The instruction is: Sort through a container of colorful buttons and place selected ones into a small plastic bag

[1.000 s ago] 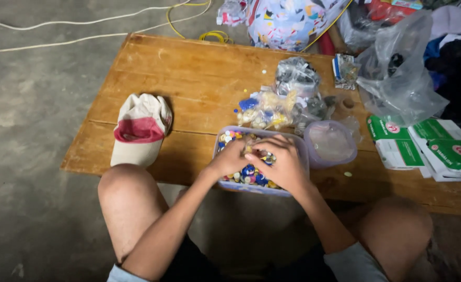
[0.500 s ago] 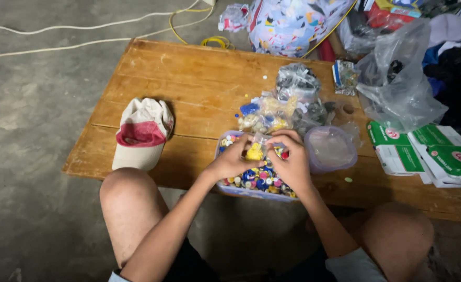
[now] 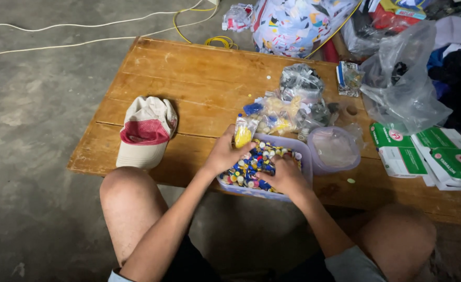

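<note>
Since half a second ago, left hand (image 3: 225, 154) lifted a small bag of yellow pieces (image 3: 242, 133), pinched shut, above the tub (image 3: 306, 156); right hand (image 3: 285, 177) rests curled among the coloured caps (image 3: 256, 164).

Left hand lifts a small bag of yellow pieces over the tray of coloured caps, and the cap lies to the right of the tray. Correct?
Not quite: the head view shows the cap lying left of the tray. The left hand does hold the small bag of yellow pieces.
</note>
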